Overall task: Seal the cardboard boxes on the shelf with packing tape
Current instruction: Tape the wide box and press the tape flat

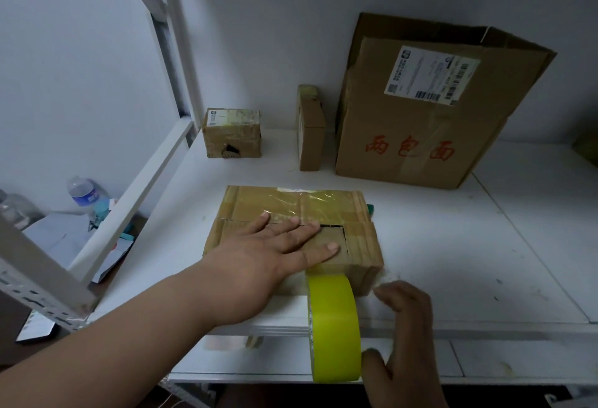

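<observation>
A flat cardboard box (259, 210) lies near the front of the white shelf (453, 245), with shiny tape across its top and a cut square flap near its right end. My left hand (278, 245) lies flat on the box top, fingers straight and spread. A yellow-green roll of packing tape (333, 326) stands on edge at the box's front right, its tape running up onto the box. My right hand (401, 336) is beside the roll on the right, thumb touching its lower edge, fingers blurred.
A large brown box (420, 135) with red characters and a label stands at the back right. A thin box (310, 135) stands upright beside it, and a small box (231, 135) sits at the back left. The shelf's white upright (129, 200) slants at left, with bottles (82, 190) beyond.
</observation>
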Demonstrator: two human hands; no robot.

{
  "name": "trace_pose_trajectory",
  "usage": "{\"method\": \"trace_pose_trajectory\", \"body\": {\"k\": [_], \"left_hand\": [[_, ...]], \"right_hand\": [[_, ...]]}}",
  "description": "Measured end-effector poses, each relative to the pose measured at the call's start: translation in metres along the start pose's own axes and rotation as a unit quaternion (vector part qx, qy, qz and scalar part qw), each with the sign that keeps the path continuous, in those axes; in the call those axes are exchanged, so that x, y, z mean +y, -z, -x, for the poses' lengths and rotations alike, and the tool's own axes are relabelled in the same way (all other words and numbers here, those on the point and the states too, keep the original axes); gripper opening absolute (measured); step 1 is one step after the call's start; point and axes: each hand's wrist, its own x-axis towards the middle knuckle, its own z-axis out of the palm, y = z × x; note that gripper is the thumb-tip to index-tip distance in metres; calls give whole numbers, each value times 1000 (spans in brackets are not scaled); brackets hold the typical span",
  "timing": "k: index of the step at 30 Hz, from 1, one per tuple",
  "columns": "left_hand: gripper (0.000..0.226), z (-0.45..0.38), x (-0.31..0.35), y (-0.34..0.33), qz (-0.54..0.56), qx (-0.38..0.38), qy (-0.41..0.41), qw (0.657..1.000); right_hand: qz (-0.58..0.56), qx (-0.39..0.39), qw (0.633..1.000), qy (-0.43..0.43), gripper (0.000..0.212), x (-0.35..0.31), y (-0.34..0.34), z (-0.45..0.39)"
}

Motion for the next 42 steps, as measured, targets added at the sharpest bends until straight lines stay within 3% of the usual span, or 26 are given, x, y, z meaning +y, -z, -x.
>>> {"method": "trace_pose_trajectory", "body": {"k": [2,4,6,10,18,26,30,33,36,42], "left_hand": [[93,-3,-4,4,-10,-17,3,1000],[88,-7,-13,7,-24,-21,17,999],[83,-9,-24,7,-26,-21,40,999],[83,-9,-39,5,-20,-29,63,997],[73,-10,-48,-2,18,-8,61,998],[69,-10,-63,7,31,-14,90,995],[81,-5,-64,-3,-3,62,127,990],[68,-1,-63,-6,33,97,105,989],[71,-9,-62,1,130,112,151,974],[53,-34,-61,-4,103,139,257,951]], "right_hand": [[-45,-66,996,-37,63,-1,0,13],[-126,-156,972,-120,70,-11,-1,20],[-139,-222,951,-164,72,-21,-9,13],[-108,-168,968,-151,42,-29,-23,-13],[-88,-90,964,-232,67,-47,-23,-8],[-99,-124,955,-249,41,-61,-24,-26],[-140,-142,949,-246,29,-65,-33,-40],[-134,-154,951,-234,13,-63,-37,-43],[-129,-150,953,-229,26,-60,-38,-44],[-128,-170,952,-221,31,-61,-41,-41]]}}
